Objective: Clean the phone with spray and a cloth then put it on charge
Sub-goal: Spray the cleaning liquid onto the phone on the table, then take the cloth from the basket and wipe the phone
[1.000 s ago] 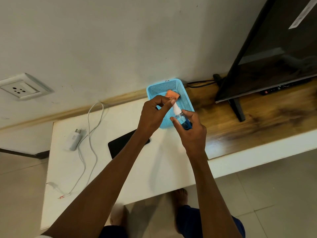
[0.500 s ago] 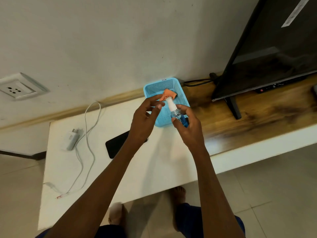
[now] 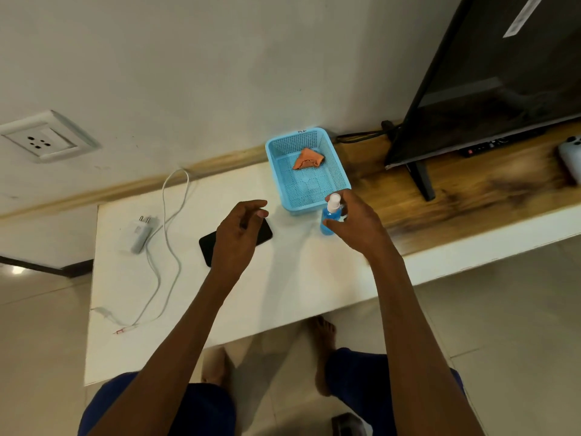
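The left hand (image 3: 239,229) hides the phone's (image 3: 209,243) middle; television (image 3: 503,73) cropped.

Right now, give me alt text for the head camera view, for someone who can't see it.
A person's right hand holds a small blue spray bottle upright on a white table, beside a blue basket with an orange cloth inside. The left hand hovers, fingers loose, over a black phone; a white charger and cable lie further left.

No text or label here is readable.
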A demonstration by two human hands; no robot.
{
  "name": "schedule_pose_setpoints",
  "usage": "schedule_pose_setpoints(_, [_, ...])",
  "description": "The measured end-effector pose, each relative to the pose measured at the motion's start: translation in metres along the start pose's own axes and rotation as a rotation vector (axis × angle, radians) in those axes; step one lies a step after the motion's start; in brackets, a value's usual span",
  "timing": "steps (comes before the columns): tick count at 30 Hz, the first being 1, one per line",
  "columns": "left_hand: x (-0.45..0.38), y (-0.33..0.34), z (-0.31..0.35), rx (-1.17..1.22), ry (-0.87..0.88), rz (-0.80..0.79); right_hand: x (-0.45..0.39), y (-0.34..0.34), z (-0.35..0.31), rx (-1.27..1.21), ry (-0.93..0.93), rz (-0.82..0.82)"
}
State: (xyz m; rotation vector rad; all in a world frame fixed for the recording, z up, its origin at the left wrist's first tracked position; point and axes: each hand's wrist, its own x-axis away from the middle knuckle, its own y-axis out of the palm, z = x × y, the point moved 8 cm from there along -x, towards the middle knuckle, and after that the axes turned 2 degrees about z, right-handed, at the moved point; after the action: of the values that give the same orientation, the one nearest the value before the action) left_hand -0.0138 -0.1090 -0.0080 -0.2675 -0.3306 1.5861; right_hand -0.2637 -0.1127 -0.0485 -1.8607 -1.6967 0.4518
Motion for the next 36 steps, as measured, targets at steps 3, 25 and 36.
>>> schedule_pose_setpoints(3, [0.005,-0.006,-0.003,-0.033,0.0,0.009,-0.001,0.003,0.002,0.007,0.024,-0.026])
schedule_pose_setpoints(25, [-0.03,0.007,-0.007,-0.383,0.321,-0.056,-0.073,0.023,-0.094,0.421,-0.088,-0.071])
schedule_pose_setpoints(36, [-0.047,-0.022,-0.023,-0.347,0.255,-0.01,-0.17,0.055,-0.061,0.979,-0.072,-0.271])
